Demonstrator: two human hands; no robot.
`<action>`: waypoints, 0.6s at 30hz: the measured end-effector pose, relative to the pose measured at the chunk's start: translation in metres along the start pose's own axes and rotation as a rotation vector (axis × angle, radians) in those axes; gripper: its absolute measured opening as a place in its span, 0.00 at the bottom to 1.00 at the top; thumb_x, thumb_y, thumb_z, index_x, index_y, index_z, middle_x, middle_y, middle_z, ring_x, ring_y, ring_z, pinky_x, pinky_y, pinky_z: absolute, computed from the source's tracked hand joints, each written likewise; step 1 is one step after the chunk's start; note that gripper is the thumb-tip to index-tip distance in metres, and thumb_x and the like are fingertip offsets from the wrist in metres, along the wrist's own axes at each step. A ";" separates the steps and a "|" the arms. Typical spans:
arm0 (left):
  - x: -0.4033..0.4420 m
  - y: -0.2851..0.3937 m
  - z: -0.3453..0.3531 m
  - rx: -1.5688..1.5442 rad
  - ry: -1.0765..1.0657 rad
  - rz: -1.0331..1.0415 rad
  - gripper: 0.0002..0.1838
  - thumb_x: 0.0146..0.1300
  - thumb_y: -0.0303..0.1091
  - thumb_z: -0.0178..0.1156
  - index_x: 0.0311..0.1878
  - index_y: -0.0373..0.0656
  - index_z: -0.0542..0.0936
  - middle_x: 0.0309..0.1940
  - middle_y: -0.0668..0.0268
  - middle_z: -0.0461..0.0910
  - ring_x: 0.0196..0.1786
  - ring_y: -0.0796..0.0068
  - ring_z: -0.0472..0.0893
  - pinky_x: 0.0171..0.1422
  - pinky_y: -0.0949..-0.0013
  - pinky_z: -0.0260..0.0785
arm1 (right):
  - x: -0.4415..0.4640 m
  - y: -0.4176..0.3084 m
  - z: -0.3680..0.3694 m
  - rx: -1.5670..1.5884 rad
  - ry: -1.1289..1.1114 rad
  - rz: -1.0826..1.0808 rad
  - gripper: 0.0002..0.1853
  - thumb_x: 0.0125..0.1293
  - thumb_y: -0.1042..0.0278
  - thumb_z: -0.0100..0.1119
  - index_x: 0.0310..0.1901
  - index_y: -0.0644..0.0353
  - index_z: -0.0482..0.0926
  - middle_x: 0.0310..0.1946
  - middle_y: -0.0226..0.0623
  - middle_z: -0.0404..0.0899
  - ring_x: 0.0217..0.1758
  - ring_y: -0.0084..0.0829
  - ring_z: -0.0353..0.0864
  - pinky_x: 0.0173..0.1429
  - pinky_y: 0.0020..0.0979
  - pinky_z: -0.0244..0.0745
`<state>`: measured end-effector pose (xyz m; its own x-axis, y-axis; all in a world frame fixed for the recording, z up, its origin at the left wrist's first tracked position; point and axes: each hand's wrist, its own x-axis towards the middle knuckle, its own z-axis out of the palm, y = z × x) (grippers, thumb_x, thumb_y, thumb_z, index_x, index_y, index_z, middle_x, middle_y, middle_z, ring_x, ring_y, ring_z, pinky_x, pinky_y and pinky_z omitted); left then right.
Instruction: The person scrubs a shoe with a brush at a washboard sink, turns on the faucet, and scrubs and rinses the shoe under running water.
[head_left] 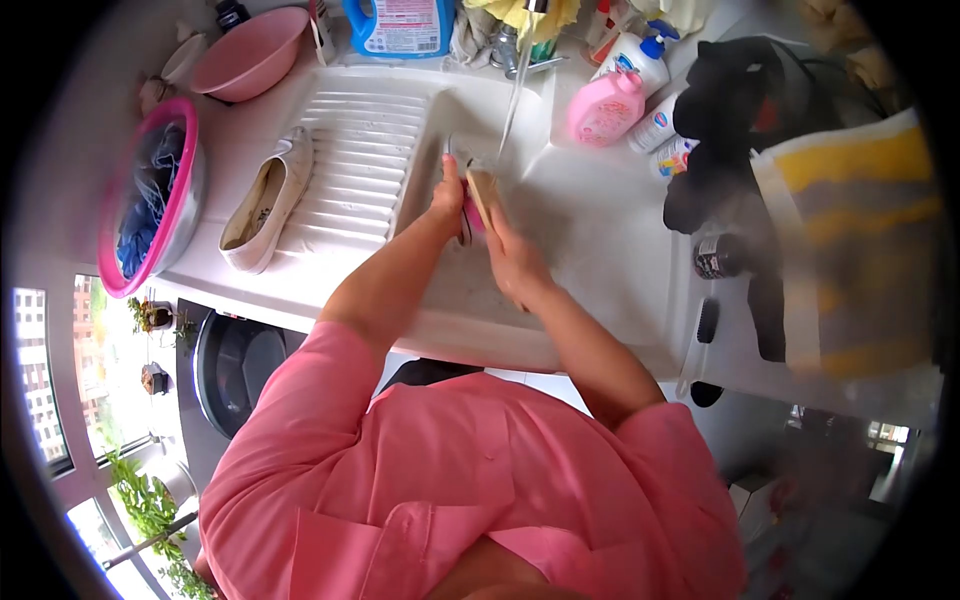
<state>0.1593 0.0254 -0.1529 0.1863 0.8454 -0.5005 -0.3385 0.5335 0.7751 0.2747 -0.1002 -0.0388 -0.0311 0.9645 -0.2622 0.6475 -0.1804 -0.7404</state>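
Inside the white sink (610, 290), both hands are close together under the running tap water (512, 105). My right hand (518, 265) is closed around a long, tan, flat-sided piece (482, 195) that could be a brush back or a shoe sole; I cannot tell which. My left hand (450, 190) is beside it, thumb pointing up, fingers curled round something mostly hidden. Between the hands shows a small pink patch (473, 212) with a dark edge. On the ribbed drainboard to the left lies a cream slip-on shoe (268, 205).
At left stand a pink-rimmed basin (108, 235) with dark blue cloth and a pink bowl (250, 55). Behind are a blue detergent bottle (402, 28) and a pink bottle (605, 108). Dark cloth (735, 90), a striped towel (860, 250) and a black-bristled brush (707, 320) lie at right.
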 end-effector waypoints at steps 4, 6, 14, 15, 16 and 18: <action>0.046 -0.043 -0.010 -0.039 0.083 -0.155 0.48 0.62 0.71 0.30 0.61 0.30 0.67 0.57 0.50 0.71 0.56 0.54 0.73 0.60 0.54 0.64 | 0.012 0.022 -0.001 -0.202 0.023 -0.092 0.25 0.71 0.56 0.38 0.68 0.48 0.56 0.48 0.59 0.74 0.50 0.58 0.74 0.53 0.47 0.68; 0.053 -0.054 -0.006 0.098 0.124 -0.112 0.46 0.65 0.68 0.27 0.61 0.29 0.67 0.58 0.47 0.70 0.59 0.53 0.71 0.61 0.55 0.63 | 0.044 -0.001 -0.007 -0.162 0.048 -0.104 0.24 0.71 0.57 0.38 0.67 0.49 0.57 0.48 0.57 0.75 0.48 0.57 0.74 0.52 0.48 0.68; 0.020 -0.021 0.001 0.010 0.166 -0.227 0.38 0.67 0.61 0.36 0.56 0.28 0.71 0.52 0.46 0.74 0.53 0.55 0.76 0.57 0.57 0.66 | 0.002 0.021 0.010 -0.236 0.100 -0.118 0.26 0.70 0.57 0.39 0.69 0.49 0.54 0.45 0.58 0.76 0.45 0.57 0.75 0.50 0.47 0.70; 0.023 -0.025 0.000 -0.032 0.199 -0.253 0.38 0.67 0.60 0.38 0.55 0.28 0.72 0.51 0.46 0.75 0.53 0.56 0.76 0.57 0.58 0.66 | -0.005 0.023 0.011 -0.236 0.100 -0.120 0.26 0.70 0.57 0.38 0.69 0.48 0.53 0.44 0.59 0.76 0.44 0.58 0.76 0.49 0.47 0.70; 0.022 -0.025 0.001 -0.075 0.234 -0.278 0.37 0.68 0.60 0.39 0.54 0.28 0.72 0.51 0.46 0.76 0.52 0.56 0.76 0.56 0.58 0.66 | 0.000 0.014 0.008 -0.232 0.096 -0.118 0.26 0.70 0.57 0.38 0.69 0.48 0.53 0.44 0.59 0.76 0.44 0.58 0.76 0.49 0.47 0.70; 0.014 -0.027 0.008 0.288 0.262 -0.085 0.39 0.67 0.61 0.39 0.53 0.27 0.73 0.48 0.46 0.76 0.49 0.56 0.77 0.54 0.59 0.68 | 0.034 -0.004 -0.001 -0.146 0.052 -0.001 0.26 0.71 0.56 0.36 0.69 0.48 0.53 0.41 0.60 0.76 0.43 0.58 0.76 0.48 0.48 0.70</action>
<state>0.1785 0.0232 -0.1776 -0.0516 0.7826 -0.6204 -0.0530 0.6182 0.7842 0.2718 -0.0665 -0.0439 0.0054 0.9741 -0.2259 0.7516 -0.1530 -0.6416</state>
